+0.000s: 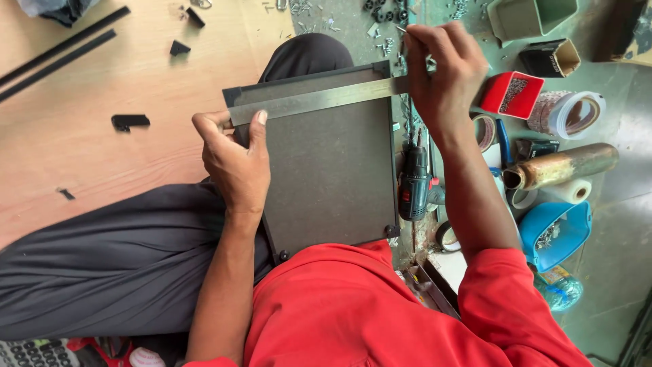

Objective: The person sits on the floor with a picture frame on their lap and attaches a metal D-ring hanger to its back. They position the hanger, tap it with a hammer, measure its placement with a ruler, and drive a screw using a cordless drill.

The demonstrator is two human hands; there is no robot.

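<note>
Head view: the dark panel (329,163) rests on my lap, framed in black, with 1 steel ruler (319,100) lying across its upper part. To do this well I judge the ruler should sit flat and not slide, both ends pressed evenly. My left hand (234,160) has its wrist bent over the panel's left edge, thumb and fingers closed on the ruler's left end. My right hand (441,75) reaches across from the far side, fingers curled shut over the ruler's right end. A cordless drill (414,180) lies just beside the panel.
</note>
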